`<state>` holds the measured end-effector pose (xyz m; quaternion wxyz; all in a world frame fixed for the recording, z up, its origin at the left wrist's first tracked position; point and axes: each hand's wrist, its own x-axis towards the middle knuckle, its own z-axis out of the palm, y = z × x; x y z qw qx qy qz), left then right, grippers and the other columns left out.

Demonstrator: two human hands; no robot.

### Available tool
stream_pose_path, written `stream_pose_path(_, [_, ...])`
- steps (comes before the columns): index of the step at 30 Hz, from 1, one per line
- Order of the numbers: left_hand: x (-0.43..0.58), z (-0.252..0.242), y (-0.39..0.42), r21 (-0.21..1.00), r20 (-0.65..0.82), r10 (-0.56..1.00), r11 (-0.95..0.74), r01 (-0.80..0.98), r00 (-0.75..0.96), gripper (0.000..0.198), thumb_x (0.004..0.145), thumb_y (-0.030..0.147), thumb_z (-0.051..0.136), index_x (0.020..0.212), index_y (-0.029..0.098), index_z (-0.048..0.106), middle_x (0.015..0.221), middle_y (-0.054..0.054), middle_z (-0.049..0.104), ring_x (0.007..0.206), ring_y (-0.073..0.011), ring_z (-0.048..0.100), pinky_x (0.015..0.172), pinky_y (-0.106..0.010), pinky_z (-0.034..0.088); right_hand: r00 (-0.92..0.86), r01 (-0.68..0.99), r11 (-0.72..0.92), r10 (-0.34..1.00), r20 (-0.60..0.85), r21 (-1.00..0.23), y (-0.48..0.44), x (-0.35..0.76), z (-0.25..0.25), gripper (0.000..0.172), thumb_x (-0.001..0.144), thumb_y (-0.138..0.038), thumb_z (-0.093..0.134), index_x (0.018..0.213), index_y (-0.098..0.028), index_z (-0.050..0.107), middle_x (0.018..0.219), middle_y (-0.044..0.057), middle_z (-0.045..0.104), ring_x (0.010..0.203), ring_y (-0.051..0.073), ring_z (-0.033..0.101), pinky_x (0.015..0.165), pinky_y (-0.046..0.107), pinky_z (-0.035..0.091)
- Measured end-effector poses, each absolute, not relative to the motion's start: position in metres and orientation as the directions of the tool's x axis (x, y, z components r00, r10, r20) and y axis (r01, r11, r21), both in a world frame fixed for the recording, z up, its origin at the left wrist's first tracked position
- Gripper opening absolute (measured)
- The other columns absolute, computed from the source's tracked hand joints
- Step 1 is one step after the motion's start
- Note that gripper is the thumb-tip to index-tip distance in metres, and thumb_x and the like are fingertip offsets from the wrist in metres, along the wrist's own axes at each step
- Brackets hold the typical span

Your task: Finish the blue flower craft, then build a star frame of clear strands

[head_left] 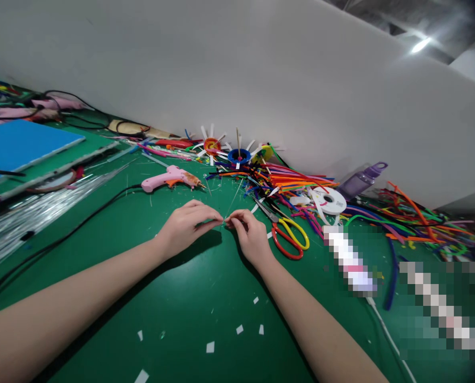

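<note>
a green table (173,324) fills the lower view; directions here run from the working spot at its middle. a blue board (25,143) lies toward ten o'clock, and a heap of coloured stems (301,178) spreads at two. the left hand (187,226) comes in from eight and the right hand (251,236) from four, each pinched closed, their tips almost touching around a thin strand. a pink glue gun (171,177) rests near the left hand at ten; red-and-yellow scissors (287,252) lie at three, just beside the right hand, a white reel (319,198) beyond them. at twelve sit an orange spoked wheel (212,145) and a blue one (238,156). white scraps (210,347) lie around six. the thin strand (234,197) slants toward one, its lower end hidden by fingers. the step in hand looks like fine shaping of that strand; the next move seems to call for a light, steady pinch.
</note>
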<state>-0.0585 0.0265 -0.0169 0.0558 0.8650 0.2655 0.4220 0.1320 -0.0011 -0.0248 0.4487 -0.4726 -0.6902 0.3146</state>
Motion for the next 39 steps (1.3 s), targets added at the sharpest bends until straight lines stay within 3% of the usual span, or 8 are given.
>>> stream_pose_path(39, [-0.0605, -0.0186, 0.0274, 0.332, 0.694, 0.510, -0.853, 0.403, 0.508, 0.012, 0.090, 0.023, 0.053, 0.090, 0.020, 0.064, 0.085, 0.001, 0.073, 0.076, -0.0102, 0.065, 0.078, -0.025, 0.045, -0.192, 0.458, 0.380, 0.925, 0.328, -0.804, -0.0005, 0.1333, -0.0246, 0.017, 0.091, -0.025, 0.040, 0.091, -0.022, 0.056, 0.088, 0.003, 0.064, 0.078, 0.014, 0.064, 0.075, 0.026, 0.051])
